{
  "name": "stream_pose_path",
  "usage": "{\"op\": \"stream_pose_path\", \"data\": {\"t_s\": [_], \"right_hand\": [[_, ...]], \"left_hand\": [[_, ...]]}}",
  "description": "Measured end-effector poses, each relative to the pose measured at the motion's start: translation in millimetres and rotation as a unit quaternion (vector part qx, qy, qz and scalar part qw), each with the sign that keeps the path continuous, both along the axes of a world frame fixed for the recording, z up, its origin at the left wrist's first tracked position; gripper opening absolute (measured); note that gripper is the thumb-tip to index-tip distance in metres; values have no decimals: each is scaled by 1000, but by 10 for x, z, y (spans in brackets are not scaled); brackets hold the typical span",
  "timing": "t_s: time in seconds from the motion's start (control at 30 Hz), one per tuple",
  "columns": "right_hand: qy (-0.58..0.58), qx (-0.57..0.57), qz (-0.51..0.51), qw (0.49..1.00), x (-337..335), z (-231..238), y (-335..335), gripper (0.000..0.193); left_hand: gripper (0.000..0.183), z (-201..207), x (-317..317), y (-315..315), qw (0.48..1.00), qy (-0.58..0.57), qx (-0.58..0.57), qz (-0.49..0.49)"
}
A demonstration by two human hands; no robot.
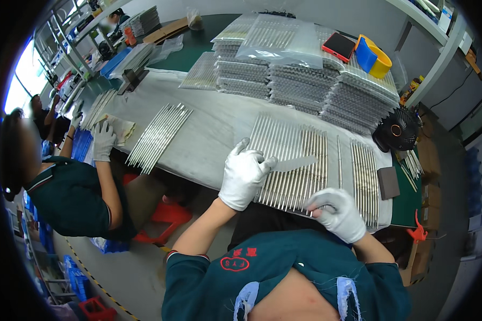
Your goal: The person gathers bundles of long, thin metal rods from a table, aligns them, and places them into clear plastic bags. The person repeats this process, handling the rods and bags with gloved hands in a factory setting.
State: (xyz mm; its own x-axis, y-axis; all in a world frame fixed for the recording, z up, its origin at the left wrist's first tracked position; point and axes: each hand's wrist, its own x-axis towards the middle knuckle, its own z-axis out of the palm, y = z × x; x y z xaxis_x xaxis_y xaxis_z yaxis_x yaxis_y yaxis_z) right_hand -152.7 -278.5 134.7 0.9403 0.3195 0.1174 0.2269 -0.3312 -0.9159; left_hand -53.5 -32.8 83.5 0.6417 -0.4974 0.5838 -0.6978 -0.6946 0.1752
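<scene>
My left hand [244,175], in a white glove, is closed on a pale, translucent flat strip [297,162] that juts right over a row of thin metal rods [289,187]. These rods lie side by side on a clear sheet, pointing away from me. At the row's near right end, my right hand [338,215] is gloved too, its thumb and fingers curled together; whatever is between them is too small to make out. One single rod [339,160] lies apart, to the right of the row. Farther right is a second group of rods [364,182].
Stacked bubble-textured trays [300,88] stand at the back, bearing a red-edged device [339,46] and a blue-and-yellow tape roll [374,56]. A black fan [397,130] and a grey-brown block [388,183] are on the right. Leftward, a co-worker [75,192] sits near more rods [159,138].
</scene>
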Motion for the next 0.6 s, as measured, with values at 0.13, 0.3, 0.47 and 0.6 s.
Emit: {"op": "stream_pose_path", "data": {"t_s": [0.13,0.3,0.47,0.6], "right_hand": [[209,219,-29,953,128,-577,315,51],[336,194,-129,913,257,-661,437,47],[307,243,-188,901,326,-781,582,33],[88,129,-152,976,313,-585,732,24]], "left_hand": [[32,-46,-86,-189,996,-23,14,-82],[39,9,-254,-29,996,-6,49,-69],[42,145,-455,94,997,64,37,-30],[49,194,-544,121,994,102,-6,-29]]}}
